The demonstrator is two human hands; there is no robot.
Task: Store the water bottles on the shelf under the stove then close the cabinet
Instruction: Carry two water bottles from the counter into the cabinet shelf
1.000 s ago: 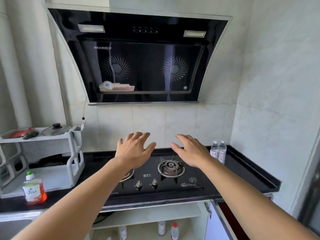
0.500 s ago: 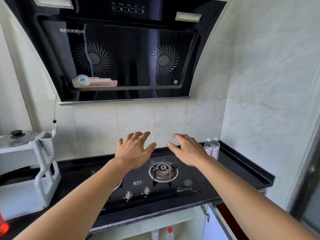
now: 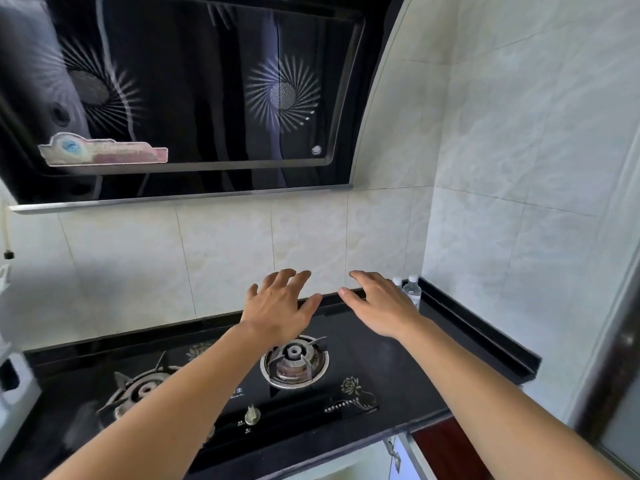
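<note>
Two water bottles point(image 3: 408, 292) stand upright in the far right corner of the black countertop point(image 3: 485, 344), just beyond the right hand point(image 3: 382, 308), which, like the left hand point(image 3: 281, 310), hovers spread and empty above the gas stove point(image 3: 294, 362).

Head view, near, facing stove point(image 3: 294, 362)

pale marbled wall tiles point(image 3: 311, 244) meet in a corner; a glossy black range hood point(image 3: 194, 98) hangs above the black bench point(image 3: 408, 368)
</note>
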